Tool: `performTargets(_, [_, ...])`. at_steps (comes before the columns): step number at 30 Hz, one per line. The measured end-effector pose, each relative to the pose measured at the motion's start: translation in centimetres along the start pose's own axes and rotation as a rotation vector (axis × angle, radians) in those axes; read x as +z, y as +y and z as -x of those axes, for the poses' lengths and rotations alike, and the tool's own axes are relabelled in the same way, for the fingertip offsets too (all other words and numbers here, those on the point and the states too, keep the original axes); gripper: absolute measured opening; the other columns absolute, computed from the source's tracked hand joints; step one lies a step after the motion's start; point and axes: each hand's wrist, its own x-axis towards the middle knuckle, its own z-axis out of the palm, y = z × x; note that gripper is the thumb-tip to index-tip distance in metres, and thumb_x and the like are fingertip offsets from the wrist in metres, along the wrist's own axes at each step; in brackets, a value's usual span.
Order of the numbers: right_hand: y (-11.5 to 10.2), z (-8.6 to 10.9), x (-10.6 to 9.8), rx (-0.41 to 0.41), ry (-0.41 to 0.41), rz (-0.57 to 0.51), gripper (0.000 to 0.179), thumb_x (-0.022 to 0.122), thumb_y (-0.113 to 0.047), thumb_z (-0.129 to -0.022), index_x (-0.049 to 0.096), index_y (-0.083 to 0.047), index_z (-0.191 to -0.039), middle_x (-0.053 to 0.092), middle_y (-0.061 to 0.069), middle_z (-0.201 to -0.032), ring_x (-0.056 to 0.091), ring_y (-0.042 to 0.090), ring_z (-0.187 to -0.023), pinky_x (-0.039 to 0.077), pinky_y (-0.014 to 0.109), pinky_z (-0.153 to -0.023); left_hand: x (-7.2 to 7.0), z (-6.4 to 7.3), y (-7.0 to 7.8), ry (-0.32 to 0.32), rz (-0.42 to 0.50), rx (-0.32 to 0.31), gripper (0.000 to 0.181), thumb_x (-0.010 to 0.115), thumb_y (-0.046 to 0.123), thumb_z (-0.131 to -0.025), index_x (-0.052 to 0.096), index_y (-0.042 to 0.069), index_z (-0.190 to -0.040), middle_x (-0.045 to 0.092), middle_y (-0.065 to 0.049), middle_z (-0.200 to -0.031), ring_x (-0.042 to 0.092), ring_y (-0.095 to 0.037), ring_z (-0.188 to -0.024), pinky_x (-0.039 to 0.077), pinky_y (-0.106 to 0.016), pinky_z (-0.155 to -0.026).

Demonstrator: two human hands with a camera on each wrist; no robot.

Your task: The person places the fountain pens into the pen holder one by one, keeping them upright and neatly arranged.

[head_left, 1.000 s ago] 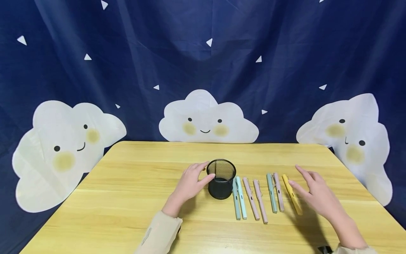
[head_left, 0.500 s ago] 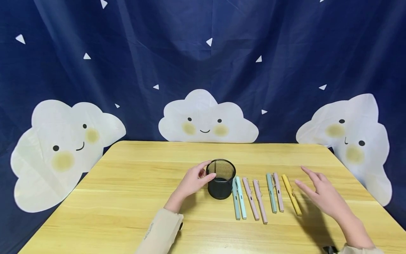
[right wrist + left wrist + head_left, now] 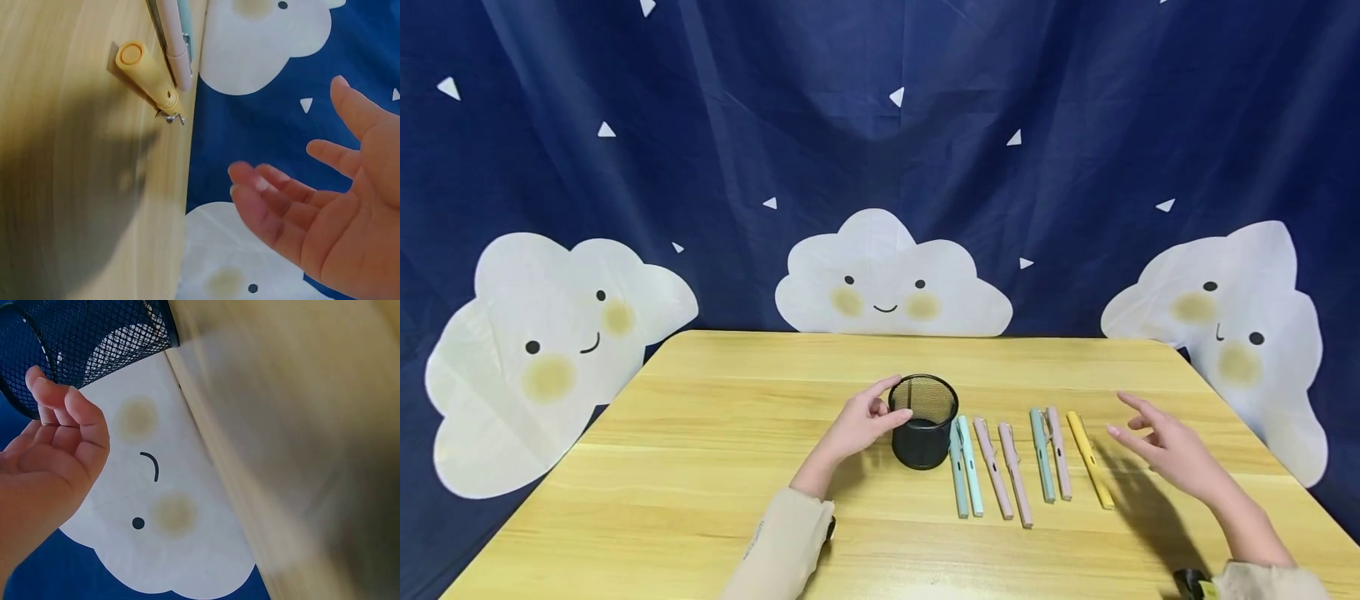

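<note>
My left hand (image 3: 861, 427) grips the rim of a black mesh pen holder (image 3: 922, 446), thumb across the near side and index finger at the back. The left wrist view shows the other fingers (image 3: 87, 419) curled beside the mesh wall (image 3: 94, 337). The holder stands upright with nothing visible inside. My right hand (image 3: 1176, 454) hovers above the table, right of a yellow pen (image 3: 1090, 461), its fingers loosely spread and holding nothing. That yellow pen (image 3: 147, 74) also lies apart from the hand in the right wrist view.
Capped pens lie in a row right of the holder: a teal one (image 3: 958, 479), a light blue one (image 3: 971, 467), two mauve ones, then a teal pen (image 3: 1042, 457) beside a mauve pen (image 3: 1058, 454). The wooden table (image 3: 700, 467) backs onto a blue curtain (image 3: 880, 167) with clouds.
My right hand has drawn back to the right, away from the yellow pen. The left thumb and index finger have moved slightly further onto the rim. The pens and holder stay in place.
</note>
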Motion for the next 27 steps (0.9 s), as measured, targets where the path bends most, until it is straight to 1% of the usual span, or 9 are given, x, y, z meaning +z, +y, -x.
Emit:
performTargets(3, [0.4, -0.2, -0.1, 0.011, -0.033, -0.051, 0.060, 0.057, -0.020, -0.089, 0.028, 0.008, -0.134, 0.056, 0.018, -0.093, 0.054, 0.012, -0.062, 0.047, 0.028, -0.048, 0.0, -0.1, 0.1, -0.019, 0.060, -0.038, 0.062, 0.065, 0.019, -0.083, 0.036, 0.005, -0.136, 0.045, -0.002, -0.056, 0.040, -0.012, -0.049, 0.034, -0.020, -0.044])
performTargets(6, [0.7, -0.4, -0.1, 0.013, -0.058, -0.099, 0.063, 0.058, -0.018, -0.088, 0.026, 0.008, -0.134, 0.057, 0.013, -0.089, 0.054, 0.012, -0.064, 0.049, 0.030, -0.048, -0.2, 0.1, 0.7, -0.038, 0.096, -0.049, 0.062, 0.064, 0.015, -0.084, 0.034, 0.004, -0.137, 0.047, -0.003, -0.056, 0.042, -0.013, -0.049, 0.035, -0.020, -0.044])
performTargets(11, [1.4, -0.8, 0.1, 0.002, -0.131, -0.221, 0.065, 0.060, -0.012, -0.086, 0.023, 0.011, -0.134, 0.058, 0.015, -0.084, 0.057, 0.016, -0.064, 0.050, 0.033, -0.048, -0.4, 0.8, 2.5, -0.060, 0.105, -0.040, 0.060, 0.061, 0.009, -0.085, 0.031, -0.003, -0.136, 0.048, 0.001, -0.054, 0.043, -0.009, -0.048, 0.036, -0.020, -0.046])
performTargets(15, [1.8, -1.5, 0.5, 0.006, -0.211, -0.317, 0.068, 0.059, -0.011, -0.086, 0.018, 0.012, -0.135, 0.057, 0.016, -0.082, 0.056, 0.018, -0.062, 0.050, 0.036, -0.048, -0.5, 1.1, 3.1, -0.055, 0.102, -0.050, 0.061, 0.062, 0.008, -0.084, 0.032, -0.004, -0.135, 0.049, 0.001, -0.053, 0.045, -0.008, -0.048, 0.038, -0.020, -0.047])
performTargets(20, [2.0, -2.3, 1.0, 0.016, -0.272, -0.348, 0.072, 0.061, -0.011, -0.085, 0.015, 0.012, -0.135, 0.056, 0.013, -0.080, 0.056, 0.019, -0.060, 0.050, 0.036, -0.048, -0.4, 1.0, 3.0, -0.061, 0.143, -0.065, 0.063, 0.063, 0.008, -0.083, 0.030, -0.006, -0.135, 0.048, 0.002, -0.051, 0.045, -0.007, -0.046, 0.040, -0.021, -0.047])
performTargets(22, [2.2, -2.6, 1.1, 0.024, -0.303, -0.356, 0.073, 0.062, -0.012, -0.085, 0.015, 0.012, -0.135, 0.055, 0.013, -0.077, 0.054, 0.019, -0.057, 0.049, 0.035, -0.046, -0.4, 0.9, 3.0, -0.065, 0.167, -0.076, 0.064, 0.063, 0.008, -0.083, 0.030, -0.006, -0.135, 0.048, 0.002, -0.051, 0.044, -0.007, -0.046, 0.039, -0.021, -0.047])
performTargets(27, [2.5, -3.0, 1.2, 0.057, -0.370, -0.363, 0.077, 0.064, -0.014, -0.083, 0.014, 0.012, -0.136, 0.050, 0.012, -0.074, 0.051, 0.020, -0.053, 0.048, 0.034, -0.045, -0.3, 0.1, 1.7, -0.048, 0.183, -0.117, 0.065, 0.066, 0.010, -0.081, 0.033, -0.001, -0.136, 0.050, -0.001, -0.052, 0.044, -0.010, -0.046, 0.037, -0.022, -0.045])
